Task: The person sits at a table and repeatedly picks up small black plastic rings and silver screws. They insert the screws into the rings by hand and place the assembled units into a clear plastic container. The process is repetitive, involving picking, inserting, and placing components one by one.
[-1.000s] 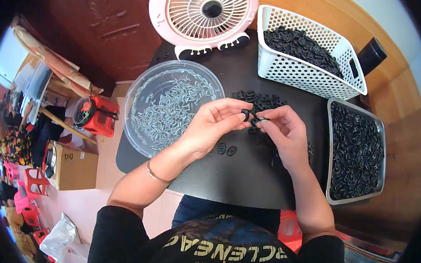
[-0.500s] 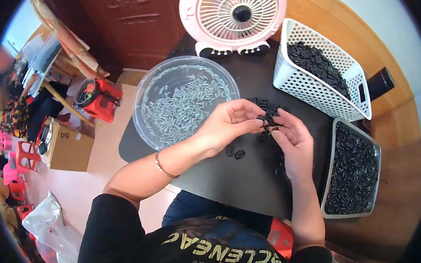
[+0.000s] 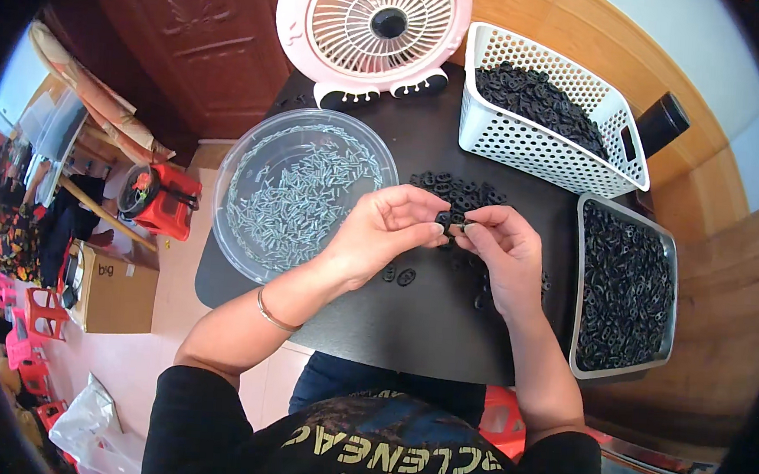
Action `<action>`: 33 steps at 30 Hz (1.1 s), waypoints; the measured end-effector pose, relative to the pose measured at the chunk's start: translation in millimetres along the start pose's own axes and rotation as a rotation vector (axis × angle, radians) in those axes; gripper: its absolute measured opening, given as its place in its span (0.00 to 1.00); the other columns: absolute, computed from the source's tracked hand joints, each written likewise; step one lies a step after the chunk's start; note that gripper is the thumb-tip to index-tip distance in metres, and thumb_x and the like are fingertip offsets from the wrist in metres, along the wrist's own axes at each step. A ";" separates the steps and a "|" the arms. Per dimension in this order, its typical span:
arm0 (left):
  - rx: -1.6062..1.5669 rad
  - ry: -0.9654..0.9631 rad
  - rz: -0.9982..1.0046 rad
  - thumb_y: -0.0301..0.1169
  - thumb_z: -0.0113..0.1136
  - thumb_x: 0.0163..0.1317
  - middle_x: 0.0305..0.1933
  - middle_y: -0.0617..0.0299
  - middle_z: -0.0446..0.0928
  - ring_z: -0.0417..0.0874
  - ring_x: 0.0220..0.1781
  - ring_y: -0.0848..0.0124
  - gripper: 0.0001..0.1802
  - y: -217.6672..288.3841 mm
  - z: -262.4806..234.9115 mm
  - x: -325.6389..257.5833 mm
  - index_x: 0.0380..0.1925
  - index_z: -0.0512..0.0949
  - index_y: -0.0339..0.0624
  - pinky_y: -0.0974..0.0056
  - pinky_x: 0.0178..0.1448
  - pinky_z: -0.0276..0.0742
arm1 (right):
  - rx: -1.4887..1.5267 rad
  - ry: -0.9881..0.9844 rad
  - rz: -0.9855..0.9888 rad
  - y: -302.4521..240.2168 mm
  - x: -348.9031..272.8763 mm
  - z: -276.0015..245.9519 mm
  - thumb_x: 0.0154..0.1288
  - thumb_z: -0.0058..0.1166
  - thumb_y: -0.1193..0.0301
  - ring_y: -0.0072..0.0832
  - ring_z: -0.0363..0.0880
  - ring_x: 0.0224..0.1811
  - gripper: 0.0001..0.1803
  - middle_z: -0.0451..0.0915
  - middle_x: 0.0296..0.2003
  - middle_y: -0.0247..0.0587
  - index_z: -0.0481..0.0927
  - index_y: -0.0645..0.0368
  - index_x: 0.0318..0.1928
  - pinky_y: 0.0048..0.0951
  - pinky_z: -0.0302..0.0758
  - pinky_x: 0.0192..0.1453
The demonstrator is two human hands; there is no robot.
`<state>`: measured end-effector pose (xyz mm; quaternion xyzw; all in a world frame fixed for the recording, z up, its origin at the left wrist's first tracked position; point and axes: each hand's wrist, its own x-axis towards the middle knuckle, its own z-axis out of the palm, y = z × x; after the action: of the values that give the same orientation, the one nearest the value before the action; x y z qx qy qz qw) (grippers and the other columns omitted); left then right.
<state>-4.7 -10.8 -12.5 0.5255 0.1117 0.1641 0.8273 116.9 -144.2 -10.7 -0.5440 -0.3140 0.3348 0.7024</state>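
Held piece: While both hands meet over the bench (image 3: 365, 327), a small black piece (image 3: 443, 217) sits between them, just right of the round clear tub (image 3: 223, 197) and raised above the bench.
Left hand: To the right of the tub, on its near side, the left hand (image 3: 378, 237) has its thumb and fingers pinched together on the piece; a thin bracelet (image 3: 272, 314) circles the wrist.
Right hand: Farther right of the tub, the right hand (image 3: 511, 249) bends its fingers inward, tips close together beside the piece; whether they grip anything cannot be told.
Loose ovals: Two black ovals (image 3: 406, 278) lie flat near each other, right of the tub on its near side.
Black heap: Right of the tub, partly behind the hands, spreads a heap of black pieces (image 3: 458, 191).
Metal pins: Many short silvery pins (image 3: 299, 202) lie scattered inside the tub.
White basket: Right of the tub and farther back, a perforated basket (image 3: 524, 150) holds more black pieces.
Metal tray: Well right of the tub, a tray (image 3: 674, 298) is filled with black pieces.
Pink fan: Behind the tub, slightly right, stands a fan (image 3: 388, 22).
Carton: Left of the tub, on the floor, sits a brown box (image 3: 119, 295).
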 end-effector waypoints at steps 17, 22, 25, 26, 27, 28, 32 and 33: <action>0.154 -0.023 0.096 0.19 0.57 0.54 0.33 0.61 0.77 0.78 0.35 0.77 0.12 3.9 2.3 -1.3 0.40 0.74 0.34 0.75 0.41 0.74 | -0.071 -0.033 0.029 -0.3 -0.1 2.9 0.55 0.54 0.80 0.21 0.78 0.32 0.08 0.78 0.31 0.40 0.74 0.65 0.38 0.21 0.76 0.39; 0.162 -0.086 0.107 0.20 0.56 0.55 0.34 0.61 0.78 0.78 0.37 0.78 0.12 2.9 4.1 -0.9 0.40 0.74 0.34 0.74 0.43 0.74 | -0.081 -0.040 0.039 -0.7 -1.9 1.9 0.55 0.54 0.80 0.21 0.78 0.31 0.08 0.78 0.31 0.41 0.73 0.66 0.37 0.21 0.76 0.38; 0.207 -0.037 0.092 0.20 0.56 0.55 0.33 0.61 0.77 0.78 0.36 0.78 0.12 3.8 4.3 -1.8 0.41 0.74 0.34 0.74 0.43 0.74 | -0.072 -0.027 0.036 -0.7 -1.5 2.0 0.55 0.54 0.80 0.21 0.78 0.31 0.07 0.78 0.30 0.40 0.73 0.65 0.36 0.20 0.76 0.37; 0.190 -0.035 0.087 0.20 0.56 0.55 0.33 0.61 0.77 0.78 0.36 0.78 0.12 4.3 4.6 -2.1 0.41 0.73 0.34 0.74 0.43 0.74 | -0.092 -0.019 0.034 -1.8 -2.0 2.9 0.55 0.54 0.80 0.21 0.78 0.31 0.07 0.78 0.30 0.40 0.73 0.65 0.36 0.20 0.76 0.37; 0.173 -0.033 0.081 0.20 0.56 0.55 0.33 0.61 0.77 0.78 0.35 0.79 0.12 4.6 5.1 -2.7 0.41 0.73 0.34 0.74 0.43 0.73 | -0.112 -0.010 0.031 -3.6 -3.3 4.3 0.55 0.54 0.80 0.21 0.78 0.31 0.07 0.78 0.30 0.40 0.73 0.65 0.35 0.20 0.76 0.37; 0.157 -0.028 0.077 0.20 0.56 0.55 0.33 0.61 0.77 0.78 0.35 0.79 0.12 5.3 5.1 -3.3 0.41 0.73 0.34 0.75 0.42 0.73 | -0.131 -0.005 0.028 -4.5 -3.6 5.5 0.55 0.54 0.80 0.21 0.78 0.31 0.06 0.78 0.30 0.39 0.73 0.65 0.35 0.19 0.76 0.37; 0.164 -0.010 0.068 0.21 0.57 0.55 0.32 0.63 0.77 0.77 0.33 0.80 0.12 2.3 4.0 -2.6 0.41 0.75 0.35 0.76 0.40 0.73 | -0.146 -0.028 0.024 -3.1 -3.4 3.5 0.55 0.55 0.79 0.20 0.78 0.31 0.06 0.77 0.29 0.39 0.73 0.65 0.34 0.19 0.76 0.36; 0.181 -0.006 0.065 0.21 0.57 0.55 0.32 0.63 0.77 0.76 0.33 0.80 0.12 3.0 4.1 -2.7 0.41 0.75 0.35 0.76 0.40 0.73 | -0.156 -0.033 0.026 -3.3 -3.0 2.8 0.54 0.55 0.79 0.20 0.78 0.31 0.06 0.77 0.29 0.39 0.73 0.64 0.34 0.19 0.76 0.36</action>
<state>-6.2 -14.1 -8.0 0.6017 0.1065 0.1783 0.7712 113.3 -145.7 -7.1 -0.5957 -0.3435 0.3273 0.6481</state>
